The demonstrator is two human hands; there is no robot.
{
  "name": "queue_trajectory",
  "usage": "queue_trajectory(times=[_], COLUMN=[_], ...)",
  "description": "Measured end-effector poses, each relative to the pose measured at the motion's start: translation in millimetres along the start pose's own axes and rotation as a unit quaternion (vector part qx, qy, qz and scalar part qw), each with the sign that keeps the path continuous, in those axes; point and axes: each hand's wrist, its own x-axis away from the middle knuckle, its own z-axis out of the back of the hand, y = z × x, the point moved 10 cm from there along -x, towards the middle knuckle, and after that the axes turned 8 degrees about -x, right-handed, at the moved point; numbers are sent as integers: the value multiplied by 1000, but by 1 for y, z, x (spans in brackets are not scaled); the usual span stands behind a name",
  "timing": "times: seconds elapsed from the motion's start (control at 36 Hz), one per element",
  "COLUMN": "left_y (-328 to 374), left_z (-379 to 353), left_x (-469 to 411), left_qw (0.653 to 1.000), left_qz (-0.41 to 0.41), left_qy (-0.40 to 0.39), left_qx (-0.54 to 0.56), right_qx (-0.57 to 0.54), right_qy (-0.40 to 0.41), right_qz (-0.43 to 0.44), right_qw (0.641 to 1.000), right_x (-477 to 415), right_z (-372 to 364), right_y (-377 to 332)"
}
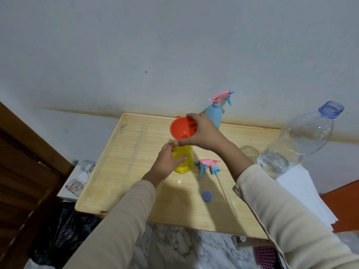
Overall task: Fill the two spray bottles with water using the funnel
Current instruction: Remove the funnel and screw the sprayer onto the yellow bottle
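Funnel [183, 129] sits over the neck of the yellow spray bottle [184, 160], mid-table [120, 171]; spout into the neck presumably, seating hidden. Right hand [202, 133] pinches the funnel rim from the right, thumb near side, fingers far side. Left hand [169, 162] wraps the yellow bottle from the left, steadying it upright. Bottle axis vertical, funnel coaxial above it. Detached spray head [208, 166] lies just right of the bottle. Blue spray bottle [214, 113] stands capped at the far edge. Uncapped water bottle [297, 144] at right, nearer the right hand, so that hand likely pours.
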Motion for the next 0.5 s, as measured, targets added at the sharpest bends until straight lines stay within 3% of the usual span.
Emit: queue_trajectory(times=[0.5], left_y=[-8], left_z=[-4], left_x=[-1], left_qw=[1000], left_qz=[7], left_qy=[-2], left_qx=[8], right_qx=[-32], right_qy=[27], right_qz=[-15], right_qw=[999], right_x=[-1], right_z=[3], right_y=[11])
